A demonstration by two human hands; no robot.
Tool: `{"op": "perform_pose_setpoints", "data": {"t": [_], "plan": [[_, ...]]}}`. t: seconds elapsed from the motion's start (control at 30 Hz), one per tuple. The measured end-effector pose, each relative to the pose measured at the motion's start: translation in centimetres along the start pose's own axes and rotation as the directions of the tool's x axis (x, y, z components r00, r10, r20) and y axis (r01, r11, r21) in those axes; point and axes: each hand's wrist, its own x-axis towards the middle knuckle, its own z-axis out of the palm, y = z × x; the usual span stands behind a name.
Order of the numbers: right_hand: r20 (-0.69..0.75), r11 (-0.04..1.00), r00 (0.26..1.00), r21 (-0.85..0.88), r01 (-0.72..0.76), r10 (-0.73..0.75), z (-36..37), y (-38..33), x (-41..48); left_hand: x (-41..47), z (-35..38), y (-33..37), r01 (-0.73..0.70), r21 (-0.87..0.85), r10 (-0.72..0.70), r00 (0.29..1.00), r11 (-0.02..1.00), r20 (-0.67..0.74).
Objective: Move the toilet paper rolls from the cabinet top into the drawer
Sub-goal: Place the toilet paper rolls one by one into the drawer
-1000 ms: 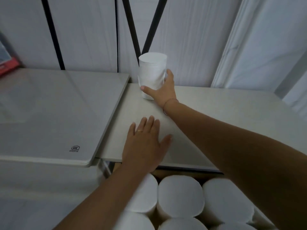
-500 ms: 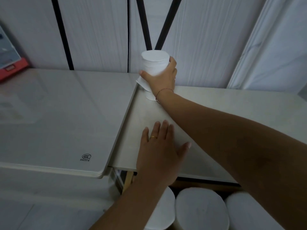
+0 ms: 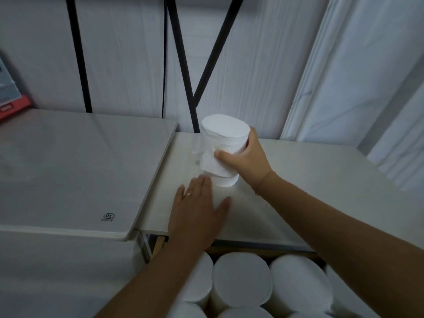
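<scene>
My right hand (image 3: pixel 245 160) grips a white toilet paper roll (image 3: pixel 223 143) around its side and holds it tilted just above the pale cabinet top (image 3: pixel 309 184). A loose flap of paper hangs off the roll's left side. My left hand (image 3: pixel 197 214) lies flat, fingers spread, on the cabinet top near its front edge, just in front of the roll. Below the front edge, the open drawer (image 3: pixel 263 251) holds several white rolls (image 3: pixel 241 278) standing upright, partly hidden by my forearms.
A lower grey glass-topped surface (image 3: pixel 68 171) adjoins the cabinet on the left. A red-edged box (image 3: pixel 11 104) sits at its far left. Black metal bars (image 3: pixel 183 65) stand against the white wall behind. A white moulded frame (image 3: pixel 305 76) rises at the right.
My right hand closed around the roll at the back of the cabinet top, then lifted it and brought it toward me. My left hand stayed flat on the top.
</scene>
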Motion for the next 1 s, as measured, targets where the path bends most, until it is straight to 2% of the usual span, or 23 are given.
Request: {"op": "perform_pose_setpoints", "data": {"t": [0.17,0.23,0.3,0.37,0.43,0.5,0.57,0.7,0.8,1.0], "plan": [[-0.033,0.997,0.997,0.051,-0.062,0.064,-8.1,0.2,-6.8,-0.4,-1.0,0.2,-0.058,-0.081,0.065,0.995,0.995,0.081],[-0.003,0.996,0.997,0.049,-0.073,0.073,-11.2,0.0,-9.4,-0.9,-1.5,1.3,-0.089,-0.199,0.116,0.985,0.976,0.126],[0.042,0.996,0.995,0.019,-0.086,0.085,-13.9,-0.4,-11.9,-2.0,-1.9,4.1,-0.049,-0.404,0.121,0.98,0.913,0.155],[0.07,0.994,0.991,0.006,-0.112,0.111,-16.7,-0.8,-14.4,-3.4,-2.5,8.3,0.038,-0.644,0.112,0.975,0.764,0.19],[0.103,0.985,0.982,0.056,-0.162,0.155,-19.2,-1.4,-16.7,-4.9,-3.5,13.0,0.099,-0.827,0.179,0.955,0.554,0.235],[0.157,0.971,0.969,0.117,-0.209,0.189,-21.7,-2.2,-18.9,-6.3,-4.4,17.3,0.149,-0.912,0.27,0.926,0.382,0.264],[0.197,0.96,0.958,0.147,-0.239,0.209,-24.0,-3.2,-20.9,-7.8,-5.1,21.4,0.212,-0.935,0.269,0.919,0.284,0.29],[0.17,0.908,0.944,0.268,-0.32,0.283,-28.6,-4.5,-25.0,-11.6,-5.4,27.9,0.258,-0.944,0.188,0.936,0.205,0.297],[0.096,0.885,0.918,0.246,-0.395,0.384,-30.9,-4.8,-27.6,-14.7,-4.6,31.4,0.325,-0.934,0.188,0.918,0.148,0.349],[-0.013,0.783,0.813,0.276,-0.557,0.583,-33.0,-1.9,-30.4,-18.7,-1.5,34.0,0.42,-0.877,0.16,0.873,0.234,0.46]]}}
